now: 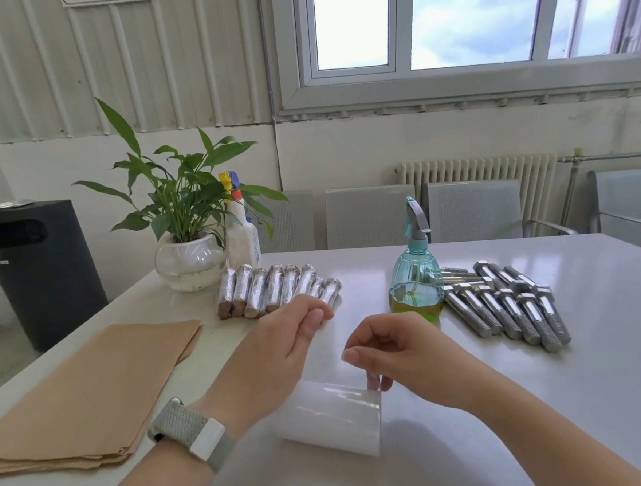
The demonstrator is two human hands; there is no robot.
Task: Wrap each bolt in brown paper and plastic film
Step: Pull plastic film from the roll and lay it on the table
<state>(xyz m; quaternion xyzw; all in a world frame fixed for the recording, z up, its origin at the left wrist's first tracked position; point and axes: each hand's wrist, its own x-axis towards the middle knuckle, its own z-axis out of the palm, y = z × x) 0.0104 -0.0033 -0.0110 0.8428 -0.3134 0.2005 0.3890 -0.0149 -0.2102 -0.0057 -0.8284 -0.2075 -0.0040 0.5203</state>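
Above table (549,397), loosely curled hands (357,350)

Bright daylight, wide-angle bend

Daylight pours in from the window (463,24) high at the back, its panes nearly washed out to white. The glossy worktop (549,397) throws back pale sheen, with soft shadows under the arms near the bottom edge. Glints streak the roll of plastic film (331,418) and the bare bolts (505,305). Straight lines bow toward the edges, and the near corners look slightly soft
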